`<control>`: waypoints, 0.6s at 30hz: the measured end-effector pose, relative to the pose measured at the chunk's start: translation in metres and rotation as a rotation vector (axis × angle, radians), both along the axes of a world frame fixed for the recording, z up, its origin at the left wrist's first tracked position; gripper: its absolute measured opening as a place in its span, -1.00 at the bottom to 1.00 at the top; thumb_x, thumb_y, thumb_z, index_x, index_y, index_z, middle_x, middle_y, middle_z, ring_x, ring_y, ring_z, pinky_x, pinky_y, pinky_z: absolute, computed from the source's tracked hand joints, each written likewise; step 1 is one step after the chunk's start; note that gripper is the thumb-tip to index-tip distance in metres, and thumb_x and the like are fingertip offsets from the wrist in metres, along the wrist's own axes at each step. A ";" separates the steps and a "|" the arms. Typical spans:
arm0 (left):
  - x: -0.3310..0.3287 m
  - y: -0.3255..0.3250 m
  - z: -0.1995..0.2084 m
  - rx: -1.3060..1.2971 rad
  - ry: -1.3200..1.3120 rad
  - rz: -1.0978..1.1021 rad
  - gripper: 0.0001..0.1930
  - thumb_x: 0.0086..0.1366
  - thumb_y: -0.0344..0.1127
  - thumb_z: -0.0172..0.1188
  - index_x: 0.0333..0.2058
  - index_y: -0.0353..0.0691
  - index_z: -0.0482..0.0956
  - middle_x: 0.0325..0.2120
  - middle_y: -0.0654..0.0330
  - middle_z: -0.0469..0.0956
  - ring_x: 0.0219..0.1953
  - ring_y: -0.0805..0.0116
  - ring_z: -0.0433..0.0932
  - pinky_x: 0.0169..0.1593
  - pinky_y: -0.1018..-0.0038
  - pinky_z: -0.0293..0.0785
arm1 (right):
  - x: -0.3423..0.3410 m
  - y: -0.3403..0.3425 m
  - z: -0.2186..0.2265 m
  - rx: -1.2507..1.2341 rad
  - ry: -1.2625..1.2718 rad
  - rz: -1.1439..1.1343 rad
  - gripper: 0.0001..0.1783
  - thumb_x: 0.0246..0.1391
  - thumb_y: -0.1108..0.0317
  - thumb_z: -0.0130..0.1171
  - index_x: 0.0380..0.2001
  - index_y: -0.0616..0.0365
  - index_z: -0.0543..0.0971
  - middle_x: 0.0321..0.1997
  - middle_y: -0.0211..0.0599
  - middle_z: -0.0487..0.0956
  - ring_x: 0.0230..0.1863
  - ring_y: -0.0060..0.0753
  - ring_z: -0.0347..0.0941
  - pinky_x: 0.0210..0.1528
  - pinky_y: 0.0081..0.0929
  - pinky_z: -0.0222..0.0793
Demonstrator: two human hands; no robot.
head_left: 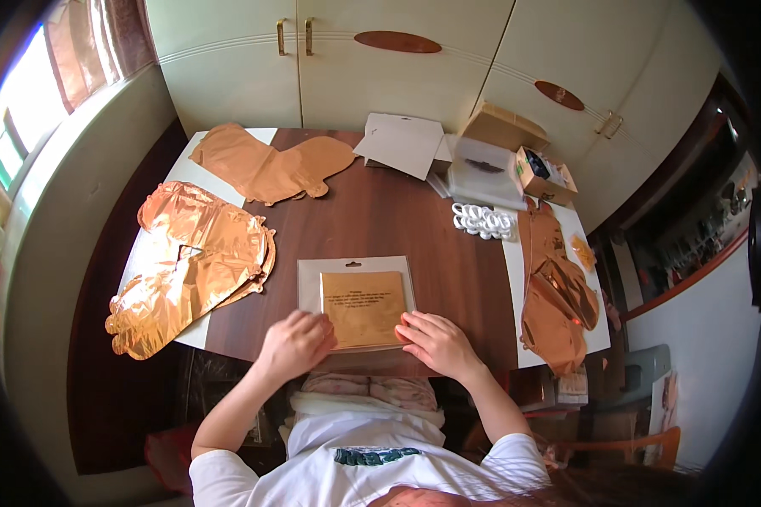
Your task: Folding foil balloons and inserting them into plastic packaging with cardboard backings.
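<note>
A flat gold packet (pixel 362 325) with small dark print lies on a white backing card (pixel 310 277) near the table's front edge. The card has a hang hole at its top. It could be folded foil inside a clear sleeve; I cannot tell for sure. My left hand (pixel 300 340), fingers curled, grips the packet's left edge. On the opposite side, my right hand (pixel 440 342) has its fingers together at the right edge, pinching it. The fingertips' undersides are hidden.
Shiny copper-gold foil balloons (pixel 186 262) lie flat at the left, with a duller one (pixel 271 165) behind. More foil (pixel 558 291) covers the right end. White ribbon rolls (pixel 484 221), clear plastic sleeves (pixel 482 173), a small box (pixel 548 176) and white cards (pixel 403 144) stand at the back right.
</note>
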State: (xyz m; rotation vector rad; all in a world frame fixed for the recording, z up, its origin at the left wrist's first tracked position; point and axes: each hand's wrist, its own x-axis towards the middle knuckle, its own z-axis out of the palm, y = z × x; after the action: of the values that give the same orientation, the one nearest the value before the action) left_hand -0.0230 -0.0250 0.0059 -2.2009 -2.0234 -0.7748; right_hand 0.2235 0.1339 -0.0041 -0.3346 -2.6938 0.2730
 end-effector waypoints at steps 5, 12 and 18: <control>-0.036 0.016 -0.005 -0.045 0.037 0.116 -0.67 0.11 -0.22 0.22 -0.16 -0.22 0.53 -0.10 0.12 0.51 0.04 0.13 0.42 0.08 0.25 0.33 | -0.001 0.001 -0.003 0.037 0.045 0.016 -0.66 -0.08 0.23 0.28 -0.16 -0.02 0.58 -0.03 -0.33 0.54 0.00 -0.26 0.45 0.03 -0.32 0.40; -0.042 0.018 -0.018 -0.016 -0.046 0.063 -0.66 0.14 -0.23 0.19 -0.12 -0.24 0.50 -0.07 0.09 0.49 0.07 0.11 0.40 0.10 0.23 0.31 | -0.004 -0.003 -0.005 0.157 0.079 -0.004 -0.73 -0.08 0.24 0.27 -0.23 -0.05 0.61 -0.10 -0.38 0.56 -0.07 -0.33 0.47 -0.10 -0.36 0.43; -0.041 0.018 -0.017 -0.035 -0.061 0.065 -0.61 0.15 -0.21 0.18 -0.06 -0.23 0.45 -0.08 0.09 0.49 0.08 0.11 0.38 0.11 0.24 0.27 | -0.008 -0.006 -0.001 0.204 0.054 -0.025 -0.75 -0.10 0.23 0.28 -0.28 -0.03 0.61 -0.12 -0.41 0.56 -0.08 -0.35 0.47 -0.11 -0.38 0.44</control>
State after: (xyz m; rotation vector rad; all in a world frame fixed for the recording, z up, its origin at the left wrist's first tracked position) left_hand -0.0643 -0.0066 -0.0108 -2.1433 -2.1406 -0.8154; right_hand 0.2152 0.1281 -0.0055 -0.2952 -2.6326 -0.0006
